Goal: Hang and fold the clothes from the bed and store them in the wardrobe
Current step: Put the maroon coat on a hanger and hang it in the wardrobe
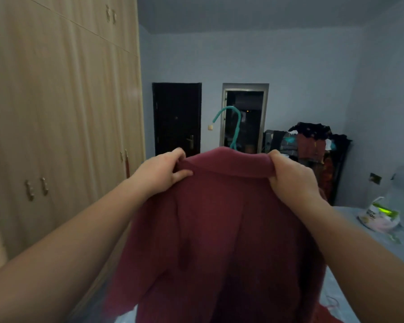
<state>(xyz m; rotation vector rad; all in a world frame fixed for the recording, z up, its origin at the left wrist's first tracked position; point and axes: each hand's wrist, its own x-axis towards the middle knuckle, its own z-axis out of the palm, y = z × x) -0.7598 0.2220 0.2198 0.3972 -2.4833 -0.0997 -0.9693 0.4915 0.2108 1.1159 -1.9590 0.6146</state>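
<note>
A maroon shirt [219, 229] on a teal hanger [237, 127] is held up between the left grip [163, 171] and the right grip [289, 177]. Each pinches an end of the collar, arms outstretched above the bed [336, 304]. A closed wardrobe [56, 113] stands left of the left grip, and heaped clothes [313, 141] lie beyond the right grip.

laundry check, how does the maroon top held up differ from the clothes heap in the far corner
The maroon collared top is one piece, held at its shoulders by the left hand and right hand, on a teal hanger; the mixed-colour clothes heap is many pieces, piled loosely, untouched. The top is one colour; the heap mixes black, grey and red. Both are outside the closed wooden wardrobe.
</note>
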